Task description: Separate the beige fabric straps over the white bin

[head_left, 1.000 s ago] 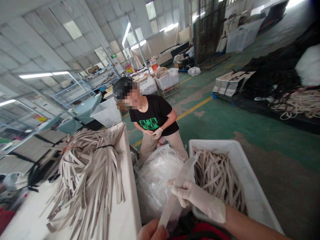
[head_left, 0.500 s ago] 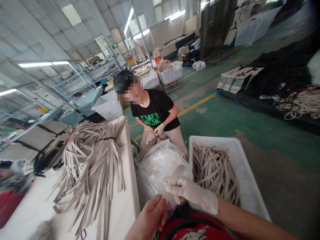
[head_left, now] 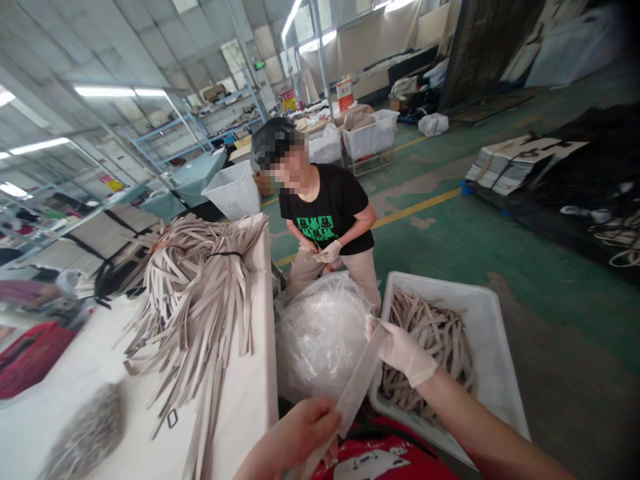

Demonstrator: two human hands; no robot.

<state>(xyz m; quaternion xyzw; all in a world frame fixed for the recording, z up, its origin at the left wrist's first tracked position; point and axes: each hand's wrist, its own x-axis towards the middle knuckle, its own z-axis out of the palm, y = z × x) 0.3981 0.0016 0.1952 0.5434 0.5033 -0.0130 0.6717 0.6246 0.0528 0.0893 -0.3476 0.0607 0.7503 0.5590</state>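
Note:
A flat pale grey strip [head_left: 359, 383] stretches slantwise between my two hands. My bare left hand [head_left: 311, 427] is closed on its lower part, near the red cloth at my front. My right hand [head_left: 403, 350], in a whitish glove, pinches the upper end, above the near edge of a white plastic bin [head_left: 500, 360]. Inside that bin lie many loose grey-beige strips [head_left: 435, 340]. A big clear plastic bag [head_left: 323, 333] bulges just beyond my hands. On the white table [head_left: 250, 407] to the left, a heap of long strips [head_left: 200, 287] is partly tied with a black band.
Facing me, a person in a black shirt [head_left: 325, 200] works with both hands at the lap, one of them gloved. A bag of small grey pieces [head_left: 87, 433] rests on the table, with a red basket [head_left: 33, 353] beyond. Stacked flat sheets [head_left: 520, 160] stand far right.
My right hand has moved away from my left, up and to the right, drawing the strip out straight between them. The camera view has shifted slightly left.

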